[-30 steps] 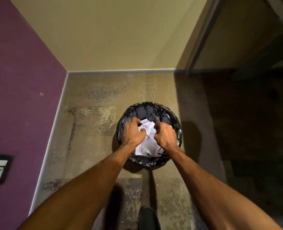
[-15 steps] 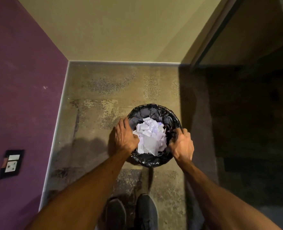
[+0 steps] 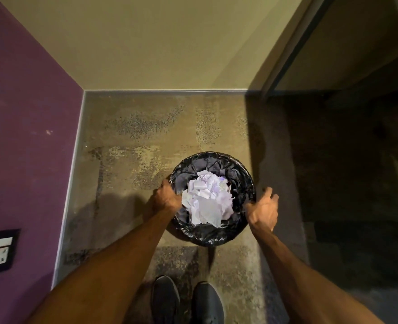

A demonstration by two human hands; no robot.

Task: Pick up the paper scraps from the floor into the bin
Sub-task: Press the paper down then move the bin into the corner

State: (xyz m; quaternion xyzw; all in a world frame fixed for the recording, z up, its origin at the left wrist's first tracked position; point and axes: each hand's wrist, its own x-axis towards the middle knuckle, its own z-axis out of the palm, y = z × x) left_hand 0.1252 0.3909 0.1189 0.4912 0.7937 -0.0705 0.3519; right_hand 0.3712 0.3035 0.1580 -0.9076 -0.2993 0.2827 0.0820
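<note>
Head view: paper scraps [image 3: 206, 202] sit heaped in the bin [image 3: 216, 238]. Any risk?
— Yes. The left hand [image 3: 167, 198] curls its fingers over the left rim; the right hand [image 3: 263, 210] hangs just beside the right rim, fingers loosely apart, gripping nothing. A one-sided tug could tip it, spilling scraps onto the floor [image 3: 146, 141].

Mottled floor [image 3: 146, 160]: lined bin [image 3: 216, 238], two dark shoes [image 3: 165, 299].

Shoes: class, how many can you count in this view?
2. One dark shoe stands at the bottom edge, the other shoe just right of it, both partly cut off.
</note>
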